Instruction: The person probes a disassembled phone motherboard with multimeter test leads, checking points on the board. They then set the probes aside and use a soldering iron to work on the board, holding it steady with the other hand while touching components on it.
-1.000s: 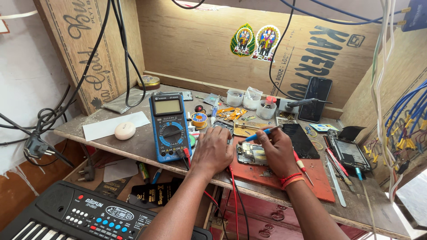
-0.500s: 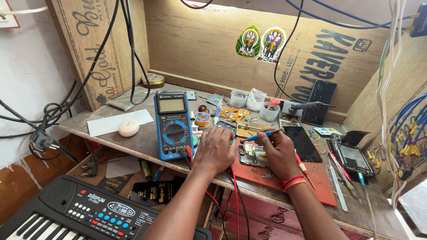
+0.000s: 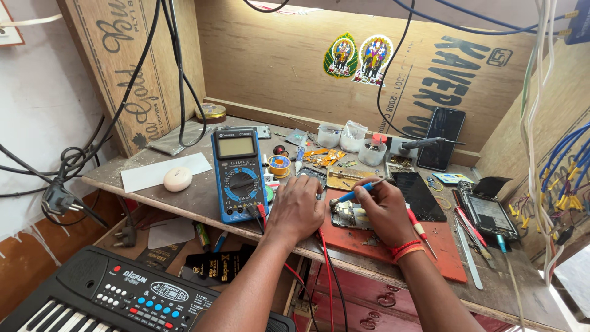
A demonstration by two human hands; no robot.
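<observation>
My left hand [image 3: 299, 208] rests knuckles-up on the bench edge, fingers curled over the left side of a small circuit board [image 3: 348, 215]; its grip is hidden. My right hand [image 3: 387, 211] holds a blue-handled tool [image 3: 356, 192] like a pen, tip angled left over the board. The board lies on a red mat [image 3: 393, 246]. A blue multimeter [image 3: 239, 173] stands just left of my left hand, with red and black leads [image 3: 326, 270] running down over the bench edge.
Dark phone screen [image 3: 418, 195] and an opened phone [image 3: 485, 212] lie right of the mat, with screwdrivers [image 3: 467, 230]. Small tubs [image 3: 350, 136], solder spool [image 3: 281, 165], upright phone [image 3: 444, 136] at the back. White round object [image 3: 177, 178] on paper left. Keyboard [image 3: 123, 295] below; cables [image 3: 74, 178] hang left.
The view has shifted slightly; both hands stay on the circuit board with the blue tool in nearly the same place.
</observation>
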